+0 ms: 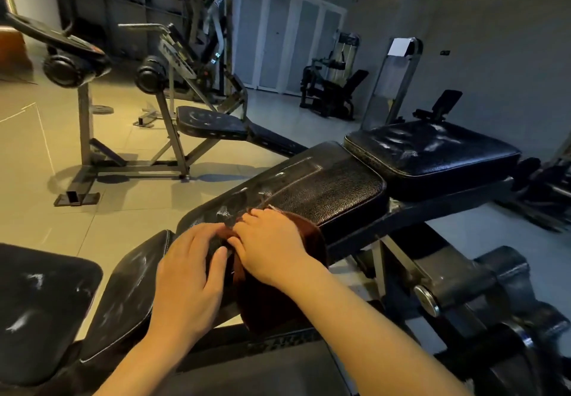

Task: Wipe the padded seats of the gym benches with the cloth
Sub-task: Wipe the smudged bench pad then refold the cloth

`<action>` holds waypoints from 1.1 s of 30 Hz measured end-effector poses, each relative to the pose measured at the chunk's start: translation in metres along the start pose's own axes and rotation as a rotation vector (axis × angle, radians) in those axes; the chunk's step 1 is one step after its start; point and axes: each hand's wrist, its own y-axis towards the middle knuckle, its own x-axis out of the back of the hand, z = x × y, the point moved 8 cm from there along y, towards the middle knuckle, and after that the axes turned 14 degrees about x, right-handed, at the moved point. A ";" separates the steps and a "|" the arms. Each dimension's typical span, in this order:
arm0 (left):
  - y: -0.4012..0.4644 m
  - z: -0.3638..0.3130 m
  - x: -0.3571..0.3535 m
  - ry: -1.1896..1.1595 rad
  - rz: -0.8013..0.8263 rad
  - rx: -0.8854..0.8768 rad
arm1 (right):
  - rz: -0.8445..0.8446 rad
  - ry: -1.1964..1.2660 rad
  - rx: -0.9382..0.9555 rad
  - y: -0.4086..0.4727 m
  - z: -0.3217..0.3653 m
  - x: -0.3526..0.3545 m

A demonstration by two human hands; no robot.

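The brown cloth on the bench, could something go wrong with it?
Maybe. Much of the brown cloth hangs off the pad's near edge, so it might slide to the floor. The right hand and left hand sit close together, so the cracked far end of the long bench pad could get missed.

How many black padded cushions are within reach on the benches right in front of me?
4: the long cracked black pad under both hands, the square black seat pad beyond it, a narrow pad at left, and a wide pad far left. Others may be hidden.
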 end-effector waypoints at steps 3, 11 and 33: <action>-0.012 0.013 0.020 0.062 -0.027 0.064 | -0.093 0.059 0.043 -0.006 0.003 0.006; -0.037 -0.045 -0.010 0.026 0.001 0.051 | -0.738 0.093 -0.189 -0.113 -0.093 0.080; 0.039 -0.172 -0.120 0.238 -0.144 -0.277 | 0.012 0.313 -0.449 -0.168 -0.260 0.073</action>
